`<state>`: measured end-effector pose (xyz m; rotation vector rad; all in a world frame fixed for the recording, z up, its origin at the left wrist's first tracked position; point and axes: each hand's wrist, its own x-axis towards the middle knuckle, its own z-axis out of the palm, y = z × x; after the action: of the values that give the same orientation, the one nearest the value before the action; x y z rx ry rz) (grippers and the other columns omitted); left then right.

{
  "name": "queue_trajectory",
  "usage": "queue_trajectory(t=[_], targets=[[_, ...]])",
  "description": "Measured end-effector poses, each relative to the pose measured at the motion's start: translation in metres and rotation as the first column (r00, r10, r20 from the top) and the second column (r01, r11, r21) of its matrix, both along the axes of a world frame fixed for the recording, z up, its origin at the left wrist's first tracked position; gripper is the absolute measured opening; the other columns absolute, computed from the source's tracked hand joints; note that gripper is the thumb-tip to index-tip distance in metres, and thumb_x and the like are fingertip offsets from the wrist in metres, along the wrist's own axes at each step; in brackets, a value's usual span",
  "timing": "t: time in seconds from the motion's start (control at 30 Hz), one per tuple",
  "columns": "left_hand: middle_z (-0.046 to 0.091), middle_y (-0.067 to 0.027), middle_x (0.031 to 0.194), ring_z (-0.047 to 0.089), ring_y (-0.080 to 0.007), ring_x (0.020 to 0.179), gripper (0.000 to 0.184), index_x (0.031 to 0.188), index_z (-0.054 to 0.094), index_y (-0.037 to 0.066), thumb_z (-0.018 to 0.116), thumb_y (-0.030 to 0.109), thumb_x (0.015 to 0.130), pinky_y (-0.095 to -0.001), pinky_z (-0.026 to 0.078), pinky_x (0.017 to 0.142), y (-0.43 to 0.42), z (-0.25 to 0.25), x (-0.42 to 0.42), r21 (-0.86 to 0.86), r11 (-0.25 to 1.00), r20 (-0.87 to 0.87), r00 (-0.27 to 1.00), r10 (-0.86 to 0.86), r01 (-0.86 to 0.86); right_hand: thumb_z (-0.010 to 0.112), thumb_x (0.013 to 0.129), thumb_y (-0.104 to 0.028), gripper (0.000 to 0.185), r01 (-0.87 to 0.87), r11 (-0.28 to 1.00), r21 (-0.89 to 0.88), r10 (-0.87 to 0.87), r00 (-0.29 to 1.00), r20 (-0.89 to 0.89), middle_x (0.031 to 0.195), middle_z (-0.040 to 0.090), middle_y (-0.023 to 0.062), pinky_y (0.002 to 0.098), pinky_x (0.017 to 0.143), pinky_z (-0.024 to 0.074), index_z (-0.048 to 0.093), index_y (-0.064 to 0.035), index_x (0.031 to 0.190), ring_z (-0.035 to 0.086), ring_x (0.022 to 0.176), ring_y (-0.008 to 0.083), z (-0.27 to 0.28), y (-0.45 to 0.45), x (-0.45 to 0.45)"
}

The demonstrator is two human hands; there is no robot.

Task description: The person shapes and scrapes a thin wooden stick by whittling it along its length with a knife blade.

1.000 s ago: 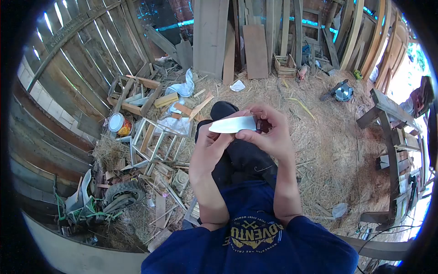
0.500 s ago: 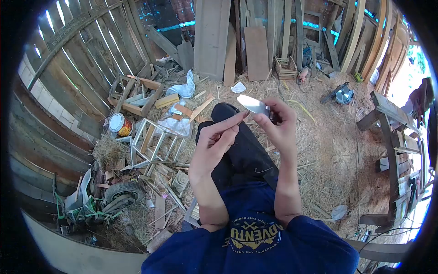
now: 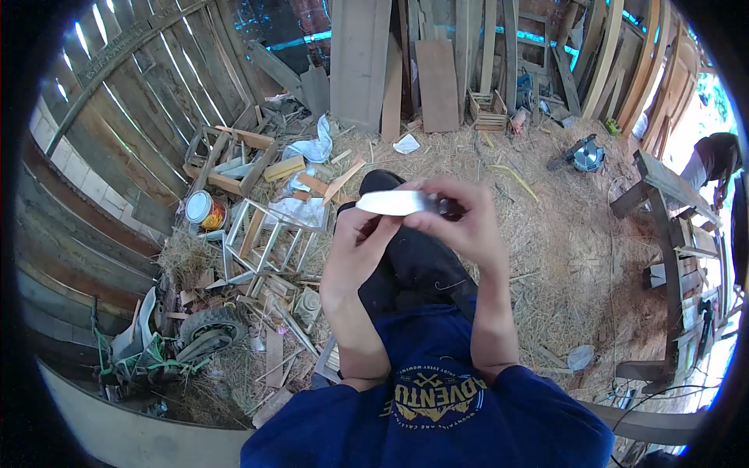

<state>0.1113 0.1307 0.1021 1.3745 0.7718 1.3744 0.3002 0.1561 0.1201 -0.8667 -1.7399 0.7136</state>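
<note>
A knife (image 3: 392,203) with a broad shiny blade and a dark handle lies level above my knees, its tip to the left. My right hand (image 3: 459,214) is wrapped round the handle. Just under the blade, my left hand (image 3: 360,243) has its fingers curled and close together near the blade's left part. The blade hides some of those fingertips, and whether they hold anything small cannot be made out.
Left stand a paint bucket (image 3: 204,211), a white frame (image 3: 265,238) and a wheel (image 3: 211,334). A circular saw (image 3: 587,156) lies on the straw floor at the right. Beyond the wooden bench (image 3: 667,257) a person (image 3: 711,160) is partly visible.
The knife has come down and left from its raised, tilted pose half a second ago and is now level over my left hand. A person has come into view at the right edge.
</note>
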Motion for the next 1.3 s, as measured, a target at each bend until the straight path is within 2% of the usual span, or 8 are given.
queue_trajectory(t=[0.1,0.2,0.23,0.3,0.4,0.73,0.97,1.3], targets=[[0.064,0.0036,0.088,0.051,-0.0008,0.078,0.017,0.11,0.07,-0.001,0.062,0.007,0.097,-0.0188,0.04,0.065,-0.004,0.001,0.001,-0.016,0.999,0.074,0.997,0.032,-0.031,0.088,0.073,-0.026,0.039,-0.029,0.999,0.023,0.031,0.996,-0.079,0.073,0.067,0.004,0.0221,0.052,0.0421,0.073,-0.0003,0.097,0.055,0.06,0.0052,-0.007,0.007,-0.008],[0.061,0.0064,0.089,0.048,0.0,0.075,0.027,0.123,0.066,0.001,0.062,0.008,0.098,-0.0161,0.037,0.064,-0.002,0.008,0.001,-0.116,0.993,0.006,0.999,0.037,-0.036,0.088,0.074,-0.025,0.036,0.159,0.986,-0.046,-0.159,0.987,0.002,0.071,0.065,0.0013,0.0214,0.052,0.0407,0.073,-0.0005,0.096,0.053,0.06,0.0034,-0.002,0.005,-0.003],[0.061,0.0071,0.089,0.047,0.0001,0.075,0.029,0.126,0.065,0.001,0.062,0.008,0.098,-0.0156,0.036,0.063,-0.003,0.01,0.001,-0.133,0.991,0.022,1.0,0.02,-0.017,0.087,0.075,-0.024,0.034,0.208,0.978,0.006,-0.205,0.968,-0.143,0.068,0.063,-0.0015,0.0207,0.051,0.0388,0.073,-0.0012,0.095,0.051,0.058,0.0021,-0.008,0.009,-0.004],[0.059,0.0087,0.089,0.045,0.0008,0.074,0.034,0.131,0.062,0.003,0.061,0.008,0.098,-0.0147,0.034,0.063,-0.005,0.013,-0.002,-0.125,0.992,0.016,1.0,-0.026,0.028,0.087,0.075,-0.025,0.034,0.165,0.983,-0.085,-0.179,0.964,-0.196,0.068,0.063,-0.0012,0.0209,0.051,0.0391,0.072,-0.0012,0.094,0.051,0.058,0.0024,-0.002,0.009,0.003],[0.059,0.0084,0.088,0.045,0.0008,0.075,0.032,0.13,0.062,0.002,0.061,0.009,0.098,-0.0155,0.035,0.062,-0.004,0.003,0.001,-0.088,0.996,0.046,0.999,-0.002,0.006,0.087,0.075,-0.025,0.034,0.077,0.997,0.015,-0.078,0.996,0.047,0.069,0.064,-0.0002,0.0212,0.052,0.0404,0.072,-0.0012,0.094,0.053,0.059,0.0028,0.001,0.004,0.007],[0.057,0.0069,0.081,0.043,0.0006,0.067,0.022,0.116,0.067,-0.002,0.061,0.01,0.099,-0.0177,0.032,0.056,-0.004,0.007,0.002,-0.078,0.996,0.041,0.998,-0.047,0.05,0.088,0.072,-0.025,0.035,0.147,0.988,0.049,-0.141,0.984,-0.107,0.06,0.054,-0.0034,0.0219,0.048,0.0329,0.071,-0.0008,0.09,0.045,0.056,0.0022,-0.007,0.005,0.003],[0.045,0.0091,0.07,0.03,0.0004,0.056,0.019,0.113,0.067,-0.002,0.058,0.009,0.099,-0.0209,0.021,0.049,0.0,0.003,0.005,-0.092,0.987,0.105,0.987,-0.122,0.132,0.09,0.069,-0.029,0.041,0.156,0.981,0.111,-0.152,0.987,-0.043,0.065,0.064,0.0019,0.0218,0.049,0.0414,0.073,-0.001,0.093,0.053,0.054,0.0047,-0.003,0.003,0.0],[0.039,0.0089,0.067,0.027,-0.0006,0.055,0.03,0.127,0.062,-0.002,0.057,0.01,0.1,-0.0219,0.018,0.048,0.005,-0.002,0.002,-0.161,0.961,0.187,0.963,-0.192,0.223,0.089,0.069,-0.022,0.034,0.178,0.976,0.124,-0.168,0.982,-0.084,0.067,0.063,-0.0004,0.0205,0.05,0.0404,0.073,-0.0014,0.092,0.052,0.056,0.0036,-0.012,0.008,0.005]])
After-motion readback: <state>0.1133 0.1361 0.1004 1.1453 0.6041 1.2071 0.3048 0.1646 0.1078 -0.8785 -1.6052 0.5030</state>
